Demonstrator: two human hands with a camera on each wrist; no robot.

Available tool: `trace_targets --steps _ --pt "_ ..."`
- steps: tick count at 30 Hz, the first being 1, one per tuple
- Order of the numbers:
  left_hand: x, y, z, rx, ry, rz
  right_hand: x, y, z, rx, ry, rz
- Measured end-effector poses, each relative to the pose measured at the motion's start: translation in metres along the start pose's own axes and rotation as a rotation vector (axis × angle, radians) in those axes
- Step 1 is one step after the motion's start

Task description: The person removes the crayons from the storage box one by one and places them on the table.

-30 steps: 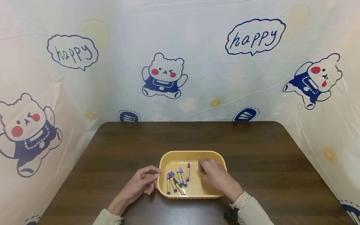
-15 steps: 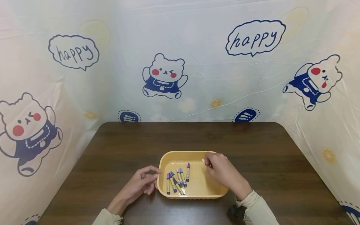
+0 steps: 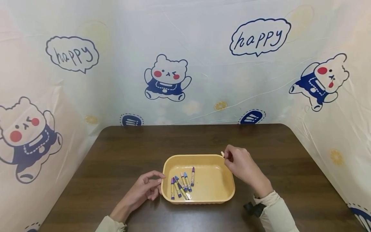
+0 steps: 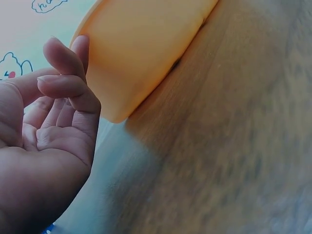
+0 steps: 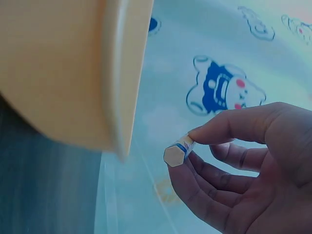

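A yellow plastic tray (image 3: 198,202) stands on the table, and several crayons (image 3: 181,186) with coloured tips and patterned wrappers lie in its left half. My left hand (image 3: 146,187) is at the tray's left end, its loosely bent fingers touching the wall, as the left wrist view also shows. My right hand (image 3: 243,164) is over the tray's far right corner. Between thumb and fingertips it pinches a pale cream crayon (image 5: 178,152) with a blue band, its flat six-sided end facing the right wrist camera. Most of this crayon is hidden by the fingers in the head view.
The dark wooden table (image 3: 139,145) reaches beyond the tray on all sides. Behind and beside it hangs a pale curtain (image 3: 208,74) printed with bears and lettering. A black strap (image 3: 255,208) is at the right sleeve.
My right hand, pinching the pale crayon, has risen from inside the tray and moved right to its far corner. My left hand and the other crayons have stayed in place.
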State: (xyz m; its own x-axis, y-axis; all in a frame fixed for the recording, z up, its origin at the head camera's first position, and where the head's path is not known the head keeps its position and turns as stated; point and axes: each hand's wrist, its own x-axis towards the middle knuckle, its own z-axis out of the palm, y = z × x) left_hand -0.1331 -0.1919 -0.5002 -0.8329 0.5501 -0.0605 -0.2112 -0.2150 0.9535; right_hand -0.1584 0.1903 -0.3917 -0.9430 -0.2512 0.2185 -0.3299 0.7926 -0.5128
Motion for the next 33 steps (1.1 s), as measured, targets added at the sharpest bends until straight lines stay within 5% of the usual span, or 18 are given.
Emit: trace_targets --steps 16,22,33 --pt "-0.003 0.005 0.002 0.016 0.016 0.01 -0.028 0.058 0.014 0.013 0.198 0.129" --pt "-0.004 0.005 0.0 -0.009 -0.026 0.037 -0.039 0.076 0.03 0.073 0.148 0.237" --pt "-0.002 0.005 0.004 -0.033 0.0 -0.006 -0.045 0.093 0.041 0.072 0.074 0.321"
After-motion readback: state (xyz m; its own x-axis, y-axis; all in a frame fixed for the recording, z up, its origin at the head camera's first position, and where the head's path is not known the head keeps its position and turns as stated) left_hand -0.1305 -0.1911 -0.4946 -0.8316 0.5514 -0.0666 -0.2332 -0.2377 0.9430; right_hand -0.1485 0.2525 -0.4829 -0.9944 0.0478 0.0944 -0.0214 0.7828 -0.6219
